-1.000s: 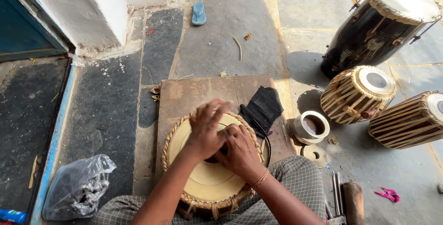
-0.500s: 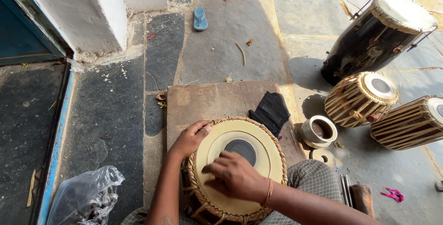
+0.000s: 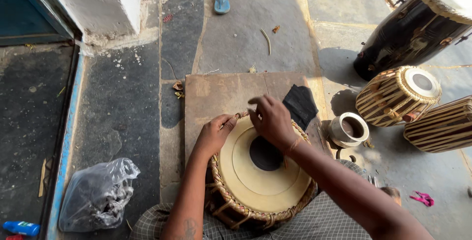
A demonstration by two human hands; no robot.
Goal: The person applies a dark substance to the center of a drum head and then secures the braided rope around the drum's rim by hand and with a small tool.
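At lower centre of the frame a tabla drum [image 3: 260, 176] rests in the person's lap, its far rim over a brown board [image 3: 216, 97]. Both hands meet at that far rim: the left hand [image 3: 215, 134] pinches the braided edge, and the right hand [image 3: 271, 119] curls its fingers over it. A black cloth [image 3: 301, 105] lies just right of the hands.

Both hands close together, left hand [image 3: 215, 133] pinching, right hand [image 3: 273, 120] curled
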